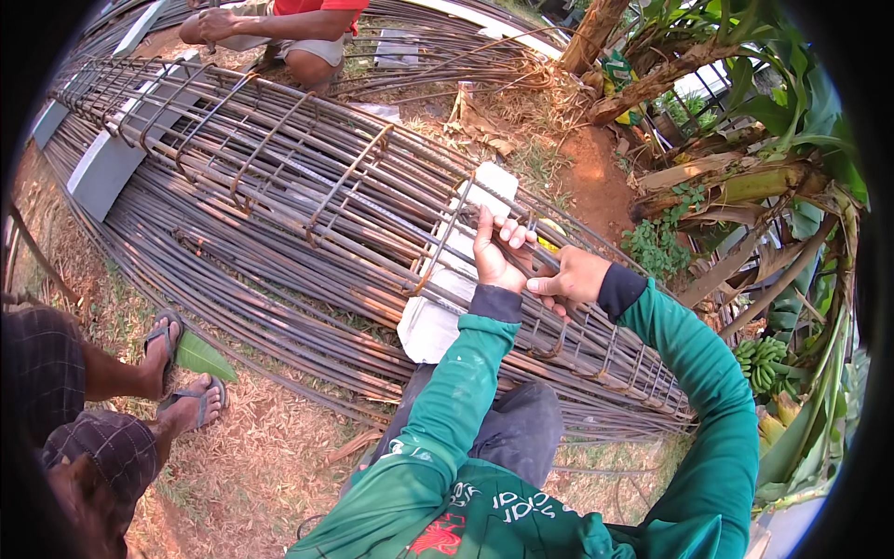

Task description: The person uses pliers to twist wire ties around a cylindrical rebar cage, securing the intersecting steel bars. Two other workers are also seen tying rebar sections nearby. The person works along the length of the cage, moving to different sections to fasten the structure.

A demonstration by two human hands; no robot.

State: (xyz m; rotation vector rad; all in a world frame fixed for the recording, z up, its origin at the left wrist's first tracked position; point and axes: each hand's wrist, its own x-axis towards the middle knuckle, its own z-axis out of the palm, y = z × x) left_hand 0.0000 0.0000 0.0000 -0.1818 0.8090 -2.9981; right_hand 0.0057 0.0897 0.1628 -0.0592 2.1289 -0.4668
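Note:
A long cage of steel reinforcing bars with square stirrups runs from the upper left to the lower right in front of me. My left hand is at the cage, palm up, with fingers curled and thumb raised beside a stirrup. Just to its right, my right hand is closed, thumb and fingers pressed together over the bars. What either hand grips is too small or hidden to make out. A small yellow object shows behind my hands. Pale block-like supports sit under the cage here.
Many loose bars lie beneath the cage. Grey beams cross under its far left end. A person in a red top crouches beyond it; another person's sandalled foot is at left. Banana plants crowd the right.

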